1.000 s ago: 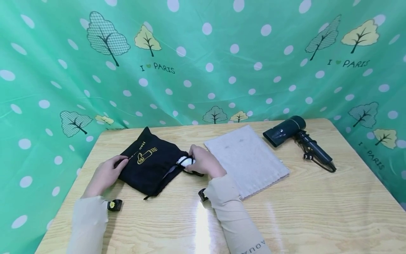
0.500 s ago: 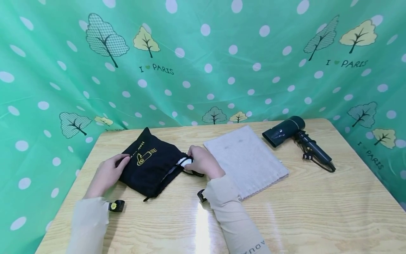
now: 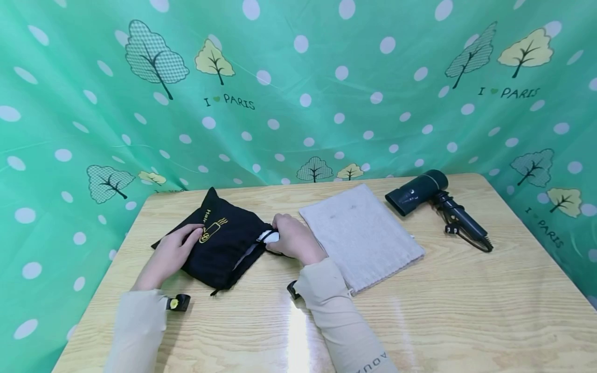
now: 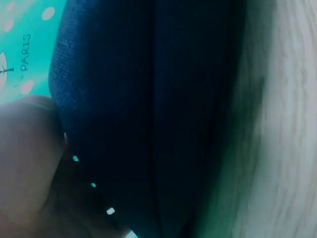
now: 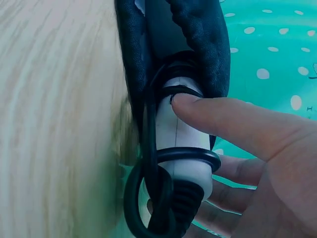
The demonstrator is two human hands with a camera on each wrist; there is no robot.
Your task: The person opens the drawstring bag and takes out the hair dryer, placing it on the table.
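Note:
A black drawstring bag [image 3: 228, 243] with a yellow hair dryer print lies on the left of the table. From its mouth sticks the white handle of a hair dryer [image 5: 181, 126], with black cord looped around it. My right hand [image 3: 296, 238] grips this handle, the thumb lying along it in the right wrist view. The rest of that dryer is hidden in the bag. My left hand [image 3: 172, 254] holds the bag's cloth near the print from above. In the left wrist view the bag [image 4: 148, 109] fills the middle, beside part of the hand.
Close to the right hand lies a folded light grey cloth [image 3: 361, 238]. A dark green hair dryer [image 3: 417, 191] with its cord wound round the handle rests at the back right of the wooden table [image 3: 466, 311]. A green curtain [image 3: 298, 114] hangs behind.
My left hand has slid rightward over the bag, and the bag's left corner now shows behind it. The right hand has shifted slightly left, still holding the white hair dryer's handle.

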